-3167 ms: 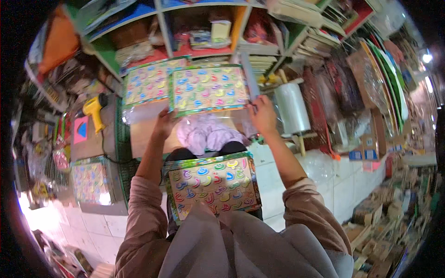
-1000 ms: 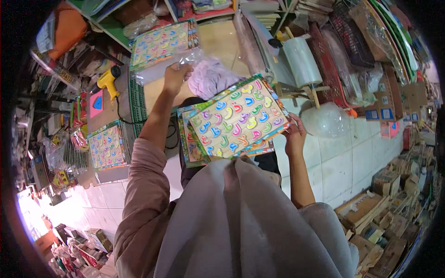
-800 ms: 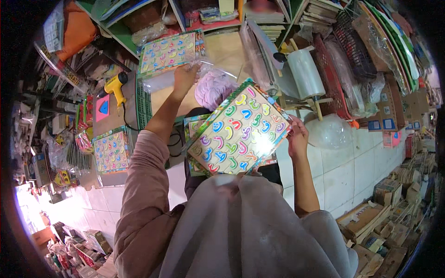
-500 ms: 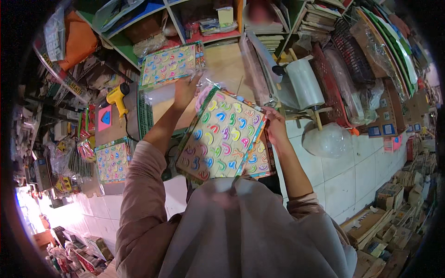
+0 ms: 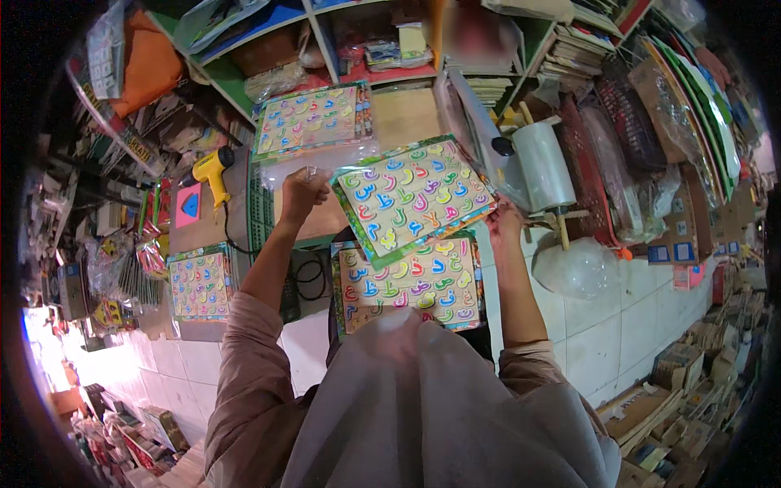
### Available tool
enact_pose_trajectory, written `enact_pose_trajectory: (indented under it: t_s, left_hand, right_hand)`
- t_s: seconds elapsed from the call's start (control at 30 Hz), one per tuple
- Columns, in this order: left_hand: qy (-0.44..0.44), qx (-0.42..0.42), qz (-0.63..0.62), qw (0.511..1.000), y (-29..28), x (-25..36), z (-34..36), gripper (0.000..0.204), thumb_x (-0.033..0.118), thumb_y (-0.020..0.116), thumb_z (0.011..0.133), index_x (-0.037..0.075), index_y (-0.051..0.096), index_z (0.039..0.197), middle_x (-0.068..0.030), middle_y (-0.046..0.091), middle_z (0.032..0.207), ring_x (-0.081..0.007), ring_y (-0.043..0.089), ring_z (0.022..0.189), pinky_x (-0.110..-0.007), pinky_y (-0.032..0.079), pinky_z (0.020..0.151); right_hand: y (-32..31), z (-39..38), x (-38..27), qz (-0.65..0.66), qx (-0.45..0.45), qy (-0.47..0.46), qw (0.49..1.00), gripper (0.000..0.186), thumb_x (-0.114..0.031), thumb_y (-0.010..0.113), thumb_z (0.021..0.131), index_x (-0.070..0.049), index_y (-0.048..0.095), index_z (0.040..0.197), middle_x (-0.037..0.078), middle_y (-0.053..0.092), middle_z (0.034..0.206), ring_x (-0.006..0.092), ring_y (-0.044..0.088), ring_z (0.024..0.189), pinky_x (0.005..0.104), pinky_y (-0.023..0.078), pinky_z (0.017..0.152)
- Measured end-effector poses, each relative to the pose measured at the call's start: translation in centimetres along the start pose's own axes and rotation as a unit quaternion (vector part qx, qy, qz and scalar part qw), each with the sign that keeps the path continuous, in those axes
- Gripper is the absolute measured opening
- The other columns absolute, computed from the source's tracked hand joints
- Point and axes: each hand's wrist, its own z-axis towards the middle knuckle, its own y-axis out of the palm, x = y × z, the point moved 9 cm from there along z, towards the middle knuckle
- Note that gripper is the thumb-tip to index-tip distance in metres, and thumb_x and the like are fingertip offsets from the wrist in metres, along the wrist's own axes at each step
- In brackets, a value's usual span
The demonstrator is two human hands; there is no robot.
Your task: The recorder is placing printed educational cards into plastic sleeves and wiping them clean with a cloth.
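Note:
Over my lap a wooden alphabet puzzle board [image 5: 416, 198] with colourful letter pieces and a patterned border is held up, tilted. My right hand [image 5: 506, 221] is closed on its right corner. At its left side my left hand [image 5: 304, 195] is closed, pinching clear plastic film [image 5: 324, 172] that stretches toward the board's upper left corner; whether the film wraps the board I cannot tell. A second puzzle board [image 5: 355, 302] lies on my lap below, partly covered by the first and by my clothing.
More puzzle boards lie on the table [image 5: 313, 122] and on the left side [image 5: 200, 283]. A yellow heat gun [image 5: 213, 175] with a black cord rests at the left. To the right stands a plastic film roll [image 5: 543, 167] on a rod. Packed shelves [image 5: 313, 41] line the back.
The held board has turned clockwise and moved forward and right, uncovering more of the board on my lap. My left hand has moved left and nearer; my right hand has shifted slightly right.

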Motion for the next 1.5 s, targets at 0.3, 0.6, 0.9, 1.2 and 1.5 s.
enact_pose_trajectory:
  t_s: [0.3, 0.6, 0.9, 1.2, 1.5]
  left_hand:
    - [-0.085, -0.185, -0.048, 0.978, 1.2, -2.9, -2.8, 0.036, 0.019, 0.059, 0.079, 0.001, 0.048, 0.109, -0.0062, 0.059, 0.074, -0.0105, 0.054, 0.064, -0.022, 0.043, 0.054]
    - [-0.222, -0.061, -0.134, 0.964, -2.9, -5.8, -1.3, 0.044, 0.032, 0.057, 0.08, 0.003, 0.046, 0.111, -0.0062, 0.055, 0.097, -0.0156, 0.055, 0.077, -0.028, 0.047, 0.061]
    - [-0.11, -0.087, -0.104, 0.985, -3.5, -4.3, -0.7, 0.036, 0.011, 0.053, 0.081, 0.005, 0.044, 0.116, -0.0034, 0.057, 0.095, -0.0143, 0.056, 0.08, -0.026, 0.047, 0.065]
    - [-0.156, -0.076, -0.197, 0.965, -7.4, -6.2, 0.5, 0.046, 0.013, 0.053, 0.081, 0.01, 0.036, 0.123, -0.0044, 0.052, 0.108, -0.0183, 0.052, 0.092, -0.036, 0.046, 0.071]
    - [-0.131, -0.048, -0.21, 0.968, -3.7, -5.3, 6.7, 0.043, 0.015, 0.052, 0.083, 0.011, 0.036, 0.122, -0.0026, 0.055, 0.104, -0.0142, 0.054, 0.089, -0.034, 0.046, 0.07]
  right_hand:
    - [7.5, 0.5, 2.5, 0.063, -0.031, -0.013, 0.997, 0.018, -0.007, 0.037, 0.088, -0.004, 0.043, 0.104, 0.009, 0.054, 0.088, 0.0177, 0.057, 0.067, 0.0375, 0.055, 0.062]
    - [10.8, 0.1, 5.3, 0.083, -0.073, 0.014, 0.994, 0.013, -0.003, 0.039, 0.087, -0.005, 0.042, 0.1, 0.011, 0.054, 0.086, 0.0212, 0.058, 0.069, 0.0443, 0.053, 0.066]
    - [12.7, -1.6, 5.8, 0.1, -0.098, 0.033, 0.99, 0.032, 0.007, 0.04, 0.078, -0.004, 0.036, 0.108, 0.009, 0.051, 0.081, 0.0167, 0.049, 0.061, 0.046, 0.051, 0.072]
    - [4.6, 1.0, -6.1, -0.45, -0.117, -0.154, 0.872, 0.016, -0.016, 0.052, 0.081, -0.002, 0.06, 0.081, 0.005, 0.061, 0.069, 0.0161, 0.058, 0.062, 0.0247, 0.043, 0.052]
    - [-4.9, 20.9, 2.7, -0.303, -0.049, 0.02, 0.952, 0.03, -0.027, 0.049, 0.08, -0.007, 0.055, 0.102, 0.007, 0.055, 0.095, 0.0195, 0.051, 0.09, 0.0329, 0.04, 0.076]
